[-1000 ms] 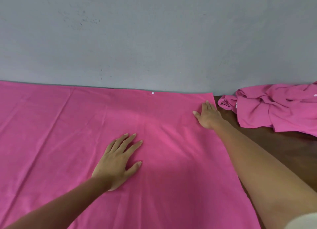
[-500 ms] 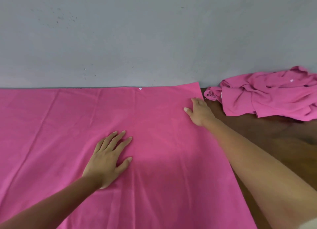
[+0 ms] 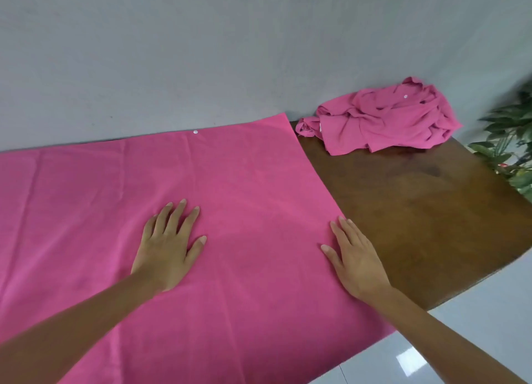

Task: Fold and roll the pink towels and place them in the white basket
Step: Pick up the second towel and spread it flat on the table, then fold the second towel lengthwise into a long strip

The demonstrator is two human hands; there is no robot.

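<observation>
Step in hand: by my reading, smoothing the sheet flat before the first fold; nothing is folded or rolled yet.
How to do it well: press with flat palms and sweep outward from the middle of the spread pink towel (image 3: 259, 182) towards its edges, so the faint creases on its left part are pushed out rather than trapped. Keep one palm as an anchor while the other moves, or the thin cloth may slide on the polished wood. Square the right edge before lifting any corner.
Left hand (image 3: 167, 245): flat, palm down, on the middle of the spread towel, fingers straight and slightly fanned, thumb out to the side; it grips nothing.
White stud (image 3: 195, 131): a small round dot on the spread towel's far edge, beyond the left hand.
Right hand (image 3: 355, 257): flat, palm down, along the spread towel's right edge, fingers straight and close together; it presses the cloth and pinches nothing.
Wooden table (image 3: 417, 205): bare to the right of the spread towel, which overhangs its near edge.
Crumpled pink towels (image 3: 388, 121): a heap just beyond the spread towel's far right corner, against the wall, waiting their turn.
Plant (image 3: 512, 141): leaves far to the right of the spread towel, past the table's end.
White basket: not in view.
</observation>
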